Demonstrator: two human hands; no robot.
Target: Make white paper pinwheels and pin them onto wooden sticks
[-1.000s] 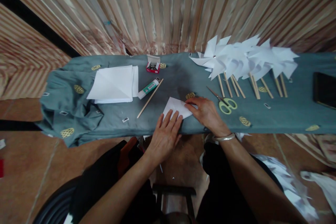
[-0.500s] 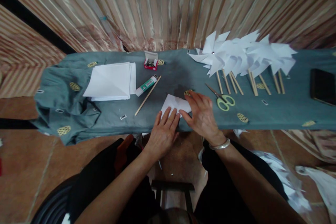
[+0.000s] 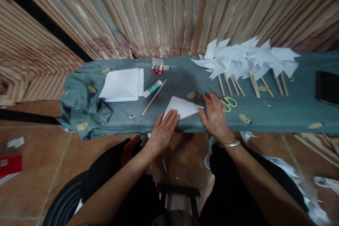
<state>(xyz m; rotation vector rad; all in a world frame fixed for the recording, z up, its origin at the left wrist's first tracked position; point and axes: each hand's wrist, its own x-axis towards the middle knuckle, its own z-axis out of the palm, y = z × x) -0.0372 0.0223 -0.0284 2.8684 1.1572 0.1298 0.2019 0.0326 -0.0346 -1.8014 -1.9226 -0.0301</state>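
Observation:
A white paper folded into a triangle (image 3: pixel 183 107) lies on the grey-green cloth (image 3: pixel 174 77) near the front edge. My left hand (image 3: pixel 164 130) rests flat with its fingers stretched out, their tips on the paper's left corner. My right hand (image 3: pixel 215 114) lies open on the cloth just right of the paper, fingers spread and pointing toward green-handled scissors (image 3: pixel 225 100). It holds nothing. A silver bangle (image 3: pixel 230 144) circles my right wrist.
A stack of white sheets (image 3: pixel 123 84), a glue stick (image 3: pixel 153 88), a loose wooden stick (image 3: pixel 154 96) and a small red box (image 3: pixel 157 67) lie to the left. Several white paper pinwheels on sticks (image 3: pixel 246 60) lie at the right, a dark phone (image 3: pixel 327 87) beyond them.
My right hand has slid off the folded paper to the right, toward the scissors. The paper now shows as a full triangle. My left hand stays on its left corner.

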